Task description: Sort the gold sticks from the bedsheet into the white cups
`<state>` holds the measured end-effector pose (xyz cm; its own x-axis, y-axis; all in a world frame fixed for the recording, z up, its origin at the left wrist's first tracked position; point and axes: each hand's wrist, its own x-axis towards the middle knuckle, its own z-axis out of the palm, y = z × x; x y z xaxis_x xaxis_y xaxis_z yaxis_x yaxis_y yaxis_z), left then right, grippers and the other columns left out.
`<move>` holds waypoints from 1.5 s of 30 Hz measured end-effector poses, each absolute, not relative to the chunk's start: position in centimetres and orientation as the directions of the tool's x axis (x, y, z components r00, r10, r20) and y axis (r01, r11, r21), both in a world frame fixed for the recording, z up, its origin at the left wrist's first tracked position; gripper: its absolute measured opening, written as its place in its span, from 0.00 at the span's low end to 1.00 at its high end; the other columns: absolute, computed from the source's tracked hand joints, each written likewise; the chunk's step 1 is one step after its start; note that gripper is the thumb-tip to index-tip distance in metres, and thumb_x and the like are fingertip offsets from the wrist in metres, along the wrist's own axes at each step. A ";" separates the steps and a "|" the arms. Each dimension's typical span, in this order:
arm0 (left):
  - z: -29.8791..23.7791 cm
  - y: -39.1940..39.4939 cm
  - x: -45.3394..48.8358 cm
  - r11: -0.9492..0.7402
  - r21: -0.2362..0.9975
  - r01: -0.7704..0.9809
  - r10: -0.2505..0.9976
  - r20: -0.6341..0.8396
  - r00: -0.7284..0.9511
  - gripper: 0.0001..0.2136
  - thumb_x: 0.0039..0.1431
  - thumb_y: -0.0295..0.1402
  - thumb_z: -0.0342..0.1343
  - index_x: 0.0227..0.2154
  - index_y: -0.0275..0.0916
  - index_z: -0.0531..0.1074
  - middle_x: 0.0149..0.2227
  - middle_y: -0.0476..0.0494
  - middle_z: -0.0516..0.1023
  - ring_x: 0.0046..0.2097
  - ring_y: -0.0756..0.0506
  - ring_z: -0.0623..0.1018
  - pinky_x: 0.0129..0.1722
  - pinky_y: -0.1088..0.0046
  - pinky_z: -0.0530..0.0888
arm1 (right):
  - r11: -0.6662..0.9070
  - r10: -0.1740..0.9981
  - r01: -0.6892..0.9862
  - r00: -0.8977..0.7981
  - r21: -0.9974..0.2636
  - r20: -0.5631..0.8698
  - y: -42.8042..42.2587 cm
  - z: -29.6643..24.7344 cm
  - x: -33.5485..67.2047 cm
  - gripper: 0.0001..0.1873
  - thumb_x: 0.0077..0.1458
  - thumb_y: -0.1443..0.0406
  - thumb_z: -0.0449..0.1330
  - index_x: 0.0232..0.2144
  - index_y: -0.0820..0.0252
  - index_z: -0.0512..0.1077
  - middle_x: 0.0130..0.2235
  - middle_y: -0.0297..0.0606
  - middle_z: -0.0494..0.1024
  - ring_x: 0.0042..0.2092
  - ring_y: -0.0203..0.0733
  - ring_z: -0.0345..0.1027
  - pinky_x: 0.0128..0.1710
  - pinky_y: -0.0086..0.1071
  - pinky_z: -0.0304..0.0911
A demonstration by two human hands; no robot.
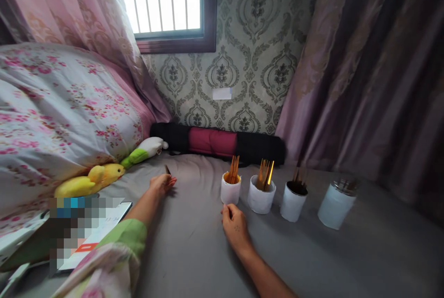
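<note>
My left hand rests on the grey sheet, its fingers pinched on a small dark stick that points up. My right hand lies knuckles-up on the sheet, fingers curled, just in front of the leftmost white cup. That cup holds orange-brown sticks. A second white cup to its right holds brown and yellow sticks. A third cup holds dark sticks, and a fourth pale cup stands farthest right.
A black and red roll lies against the patterned wall. A floral duvet is heaped at left with a yellow plush toy and a green-white one. Papers lie at front left. Curtains hang at right.
</note>
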<state>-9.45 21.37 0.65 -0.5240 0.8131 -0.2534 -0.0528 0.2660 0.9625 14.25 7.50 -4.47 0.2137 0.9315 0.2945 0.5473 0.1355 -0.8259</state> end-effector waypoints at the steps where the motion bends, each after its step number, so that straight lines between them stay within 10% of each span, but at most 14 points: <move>1: 0.7 21.2 -9.3 0.261 0.959 -0.106 0.815 -0.278 -0.508 0.05 0.43 0.19 0.50 0.20 0.34 0.64 0.18 0.44 0.71 0.24 0.47 0.75 0.24 0.72 0.75 | 0.132 0.930 0.551 0.218 -0.824 0.295 7.5 -4.5 14.3 0.18 0.55 0.58 0.45 0.22 0.60 0.66 0.21 0.36 0.71 0.23 0.36 0.62 0.23 0.26 0.51; 13: -0.1 20.2 -8.5 0.176 0.876 -0.449 0.850 -0.365 -0.379 0.08 0.44 0.14 0.49 0.24 0.31 0.66 0.22 0.46 0.71 0.23 0.54 0.73 0.22 0.82 0.72 | 0.142 0.935 0.540 0.202 -0.830 0.292 7.5 -4.4 14.3 0.18 0.55 0.58 0.45 0.23 0.61 0.68 0.21 0.36 0.72 0.21 0.35 0.61 0.22 0.26 0.50; 45: -1.5 12.9 -2.4 0.018 0.820 -0.572 0.953 -0.187 -0.238 0.11 0.45 0.13 0.49 0.29 0.29 0.71 0.24 0.42 0.75 0.25 0.52 0.75 0.25 0.81 0.72 | 0.135 0.935 0.559 0.201 -0.818 0.292 7.7 -4.4 14.4 0.17 0.54 0.59 0.46 0.24 0.61 0.69 0.21 0.37 0.73 0.23 0.35 0.63 0.22 0.25 0.51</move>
